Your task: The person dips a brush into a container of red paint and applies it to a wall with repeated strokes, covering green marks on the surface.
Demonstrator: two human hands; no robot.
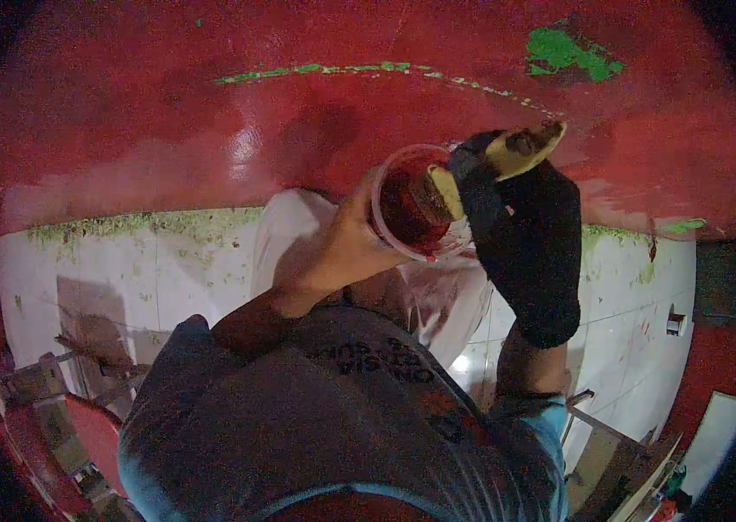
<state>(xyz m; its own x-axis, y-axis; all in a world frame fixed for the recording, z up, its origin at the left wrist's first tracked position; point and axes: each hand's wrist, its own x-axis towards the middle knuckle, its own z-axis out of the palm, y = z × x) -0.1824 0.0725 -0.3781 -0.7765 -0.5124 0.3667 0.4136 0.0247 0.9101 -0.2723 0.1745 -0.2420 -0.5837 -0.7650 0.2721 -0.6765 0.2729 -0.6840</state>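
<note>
Shirt (359,418) is closest. The left hand (352,239) wraps round a cup (375,209); the gloved right hand (511,204) grips a brush (446,191) in it. Pushing too hard might spill red paint (403,228).

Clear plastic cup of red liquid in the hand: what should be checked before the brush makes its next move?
1. Clear plastic cup held: ok, bare left hand around its side.
2. Red liquid inside: ok.
3. Wooden-handled brush gripped: ok, by the black-gloved right hand.
4. Brush's working end within the cup's rim: ok.
5. Brush well loaded: cannot tell.
6. Glossy red surface evenly red: not ok, green patches show.
</note>
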